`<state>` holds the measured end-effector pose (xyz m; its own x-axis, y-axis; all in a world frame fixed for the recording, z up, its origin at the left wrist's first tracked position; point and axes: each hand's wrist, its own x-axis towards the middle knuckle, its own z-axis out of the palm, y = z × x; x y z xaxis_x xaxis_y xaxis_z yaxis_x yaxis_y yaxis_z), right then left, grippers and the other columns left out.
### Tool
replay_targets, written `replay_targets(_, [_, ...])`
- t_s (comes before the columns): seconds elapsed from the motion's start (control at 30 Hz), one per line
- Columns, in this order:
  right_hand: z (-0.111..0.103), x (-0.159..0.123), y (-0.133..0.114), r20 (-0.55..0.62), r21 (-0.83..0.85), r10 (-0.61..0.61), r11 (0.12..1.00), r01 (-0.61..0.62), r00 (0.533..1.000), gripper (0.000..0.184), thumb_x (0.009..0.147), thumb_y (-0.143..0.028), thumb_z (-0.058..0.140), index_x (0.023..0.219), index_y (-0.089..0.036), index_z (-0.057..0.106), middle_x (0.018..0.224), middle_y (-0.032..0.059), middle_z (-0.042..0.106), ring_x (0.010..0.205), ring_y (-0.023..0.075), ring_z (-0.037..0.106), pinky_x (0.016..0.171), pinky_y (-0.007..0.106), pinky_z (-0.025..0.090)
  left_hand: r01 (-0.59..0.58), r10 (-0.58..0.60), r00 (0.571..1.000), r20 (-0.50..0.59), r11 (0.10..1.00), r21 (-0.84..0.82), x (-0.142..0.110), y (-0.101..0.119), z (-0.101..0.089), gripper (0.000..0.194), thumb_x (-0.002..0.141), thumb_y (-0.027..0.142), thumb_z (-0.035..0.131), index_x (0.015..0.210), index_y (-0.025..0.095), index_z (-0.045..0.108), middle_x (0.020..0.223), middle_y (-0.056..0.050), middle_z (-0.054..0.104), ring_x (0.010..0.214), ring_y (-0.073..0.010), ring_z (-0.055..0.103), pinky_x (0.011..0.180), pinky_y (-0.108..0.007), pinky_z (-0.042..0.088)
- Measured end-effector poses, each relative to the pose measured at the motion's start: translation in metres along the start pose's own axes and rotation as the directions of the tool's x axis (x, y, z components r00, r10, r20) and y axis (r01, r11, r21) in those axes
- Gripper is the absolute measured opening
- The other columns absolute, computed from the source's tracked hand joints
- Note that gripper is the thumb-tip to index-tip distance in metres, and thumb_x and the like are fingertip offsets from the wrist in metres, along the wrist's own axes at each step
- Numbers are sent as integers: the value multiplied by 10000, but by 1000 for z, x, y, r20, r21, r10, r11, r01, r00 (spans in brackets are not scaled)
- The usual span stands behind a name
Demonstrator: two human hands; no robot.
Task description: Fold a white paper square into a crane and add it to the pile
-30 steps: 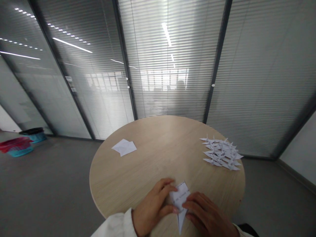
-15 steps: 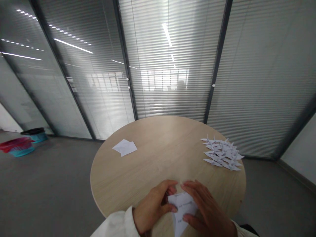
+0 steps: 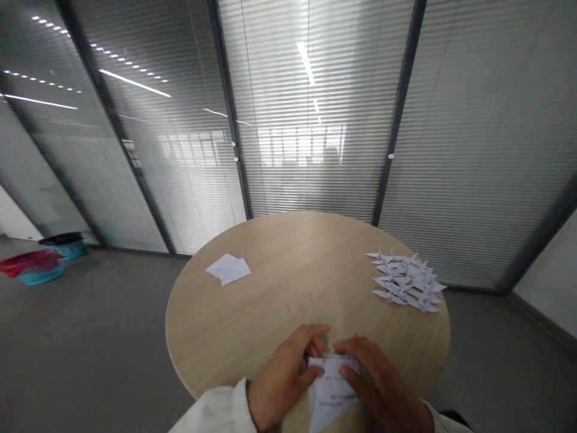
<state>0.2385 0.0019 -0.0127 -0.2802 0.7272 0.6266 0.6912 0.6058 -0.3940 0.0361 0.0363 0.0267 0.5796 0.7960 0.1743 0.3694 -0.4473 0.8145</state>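
Observation:
At the near edge of the round wooden table [image 3: 279, 282], both my hands work on a partly folded white paper [image 3: 329, 394] with printed text. My left hand [image 3: 283, 376] pinches its left edge between thumb and fingers. My right hand [image 3: 376, 385] presses on its right side, fingers curled over the top edge. The lower tip of the paper runs out of view at the bottom.
Several folded white paper cranes [image 3: 406, 281] lie in rows at the table's right side. A small stack of white paper sheets [image 3: 228, 268] sits on the left. Glass walls with blinds stand behind the table. Red and blue baskets [image 3: 33, 267] are on the floor at far left.
The paper has been opened and flattened wider between my hands, which slid slightly toward me. The pointed flap seen a second ago is now spread out.

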Motion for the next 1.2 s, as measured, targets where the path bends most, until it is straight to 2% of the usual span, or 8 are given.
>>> replay_targets(0.13, [3, 1, -1, 63, 79, 129, 988, -134, 990, 252, 921, -380, 414, 923, -233, 619, 875, 44, 649, 848, 188, 621, 757, 295, 507, -16, 15, 998, -62, 1000, -12, 2, 1, 3, 581, 717, 8, 569, 1227, 253, 437, 988, -1, 588, 908, -139, 541, 864, -298, 414])
replay_targets(0.23, [3, 3, -2, 80, 101, 227, 967, -235, 971, 226, 909, -341, 444, 837, -228, 626, 829, 36, 645, 810, 184, 619, 738, 285, 495, 28, -30, 996, -87, 999, -19, 3, 3, 4, 551, 728, 58, 579, 1228, 236, 431, 977, -7, 599, 890, -143, 540, 852, -284, 407])
replay_targets(0.37, [3, 3, -3, 85, 142, 293, 943, -302, 952, 163, 892, -321, 488, 872, -232, 623, 869, 33, 647, 835, 181, 611, 762, 278, 477, 143, -142, 989, -47, 990, 17, 5, 4, 5, 540, 748, 145, 582, 1252, 232, 410, 814, 23, 578, 710, -127, 512, 685, -238, 398])
replay_targets(0.5, [4, 1, -3, 30, 154, 270, 950, -271, 962, 153, 889, -340, 499, 894, -250, 622, 897, 26, 651, 876, 186, 601, 808, 291, 462, 210, -206, 976, -71, 976, 64, 8, 2, 6, 526, 752, 169, 571, 1254, 222, 421, 666, 55, 482, 609, -117, 447, 603, -225, 340])
replay_targets(0.67, [5, 1, -2, 8, 106, 217, 971, -216, 976, 190, 900, -368, 478, 858, -258, 628, 867, 21, 655, 884, 195, 600, 806, 303, 458, 195, -194, 979, -66, 981, -2, 13, 7, 6, 452, 751, 159, 548, 1193, 204, 467, 599, 71, 447, 562, -110, 423, 566, -214, 315])
replay_targets(0.93, [7, 7, -2, 0, 4, 188, 982, -188, 982, 116, 886, -294, 512, 873, -249, 618, 885, 24, 659, 943, 213, 590, 827, 336, 454, 183, -187, 978, -94, 982, -52, 18, 6, 6, 312, 765, 189, 530, 1076, 174, 530, 615, 46, 521, 567, -119, 468, 553, -210, 339])
replay_targets(1.1, [8, 19, -1, 16, -21, 116, 993, -116, 993, 98, 889, -257, 507, 896, -249, 605, 879, 18, 653, 932, 204, 588, 862, 359, 438, 187, -188, 976, -107, 982, -23, 27, 9, -4, 218, 755, 217, 542, 964, 166, 579, 615, 33, 546, 565, -122, 486, 550, -209, 350])
replay_targets(1.2, [11, 26, 2, -33, -43, 68, 997, -69, 997, 143, 908, -276, 464, 894, -241, 601, 875, 29, 652, 923, 203, 590, 851, 362, 443, 183, -183, 976, -114, 983, -14, 36, 8, -10, 159, 749, 249, 554, 876, 163, 592, 650, 12, 577, 592, -130, 504, 557, -212, 356])
